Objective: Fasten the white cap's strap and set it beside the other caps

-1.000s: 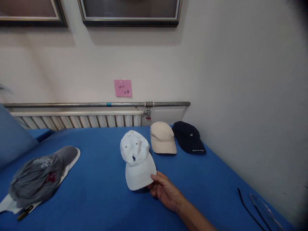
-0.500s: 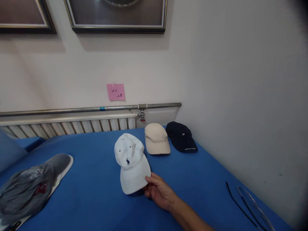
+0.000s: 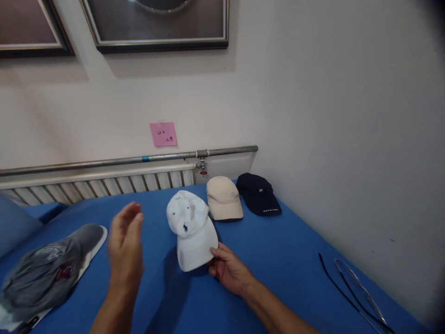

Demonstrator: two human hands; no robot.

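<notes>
The right hand (image 3: 228, 271) pinches the white fabric baseball cap (image 3: 192, 233) by the right edge of its curved brim, thumb above, fingers beneath. The cap is at the middle of the blue surface (image 3: 274, 260), brim toward the near side; whether its full weight is supported cannot be told. The left hand (image 3: 125, 246) is raised left of the cap, apart from it, fingers curled, a narrow gap to the thumb. The plain beige cap (image 3: 224, 199) and dark navy cap (image 3: 256, 195) lie far right of it; the grey fabric cap (image 3: 47, 269) lies left.
</notes>
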